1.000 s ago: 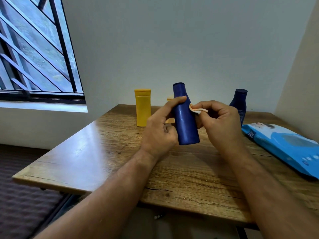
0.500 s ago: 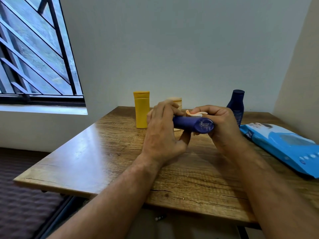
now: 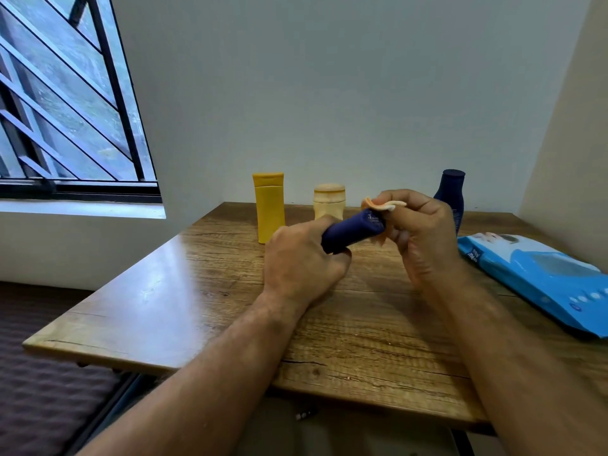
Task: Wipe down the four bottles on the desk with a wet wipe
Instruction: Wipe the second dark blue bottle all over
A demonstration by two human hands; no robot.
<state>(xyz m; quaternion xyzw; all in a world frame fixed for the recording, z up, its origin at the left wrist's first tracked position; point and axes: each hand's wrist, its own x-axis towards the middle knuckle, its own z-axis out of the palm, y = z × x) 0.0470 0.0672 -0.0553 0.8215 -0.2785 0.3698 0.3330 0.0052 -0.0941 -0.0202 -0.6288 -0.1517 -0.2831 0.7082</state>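
- Behind, a yellow plastic bottle (image 3: 268, 207), a short cream jar (image 3: 329, 201) and a dark blue bottle (image 3: 451, 194) stand upright; a blue wipe packet (image 3: 539, 278) lies right.
- Wooden counter (image 3: 184, 291) beside a barred window (image 3: 65, 103).
- Left hand (image 3: 301, 261) fingers clench the tilted navy bottle (image 3: 353, 230) above the counter; right hand (image 3: 419, 235) fingers pinch a folded wet wipe (image 3: 383, 205) at its raised end.

barred window (image 3: 65, 103), grey wall (image 3: 329, 93), dark floor mat (image 3: 42, 399)

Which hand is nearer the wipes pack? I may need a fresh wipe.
Right. The right hand, pinching a wipe at the blue bottle, is beside the wipes pack; the left hand grips the bottle farther away.
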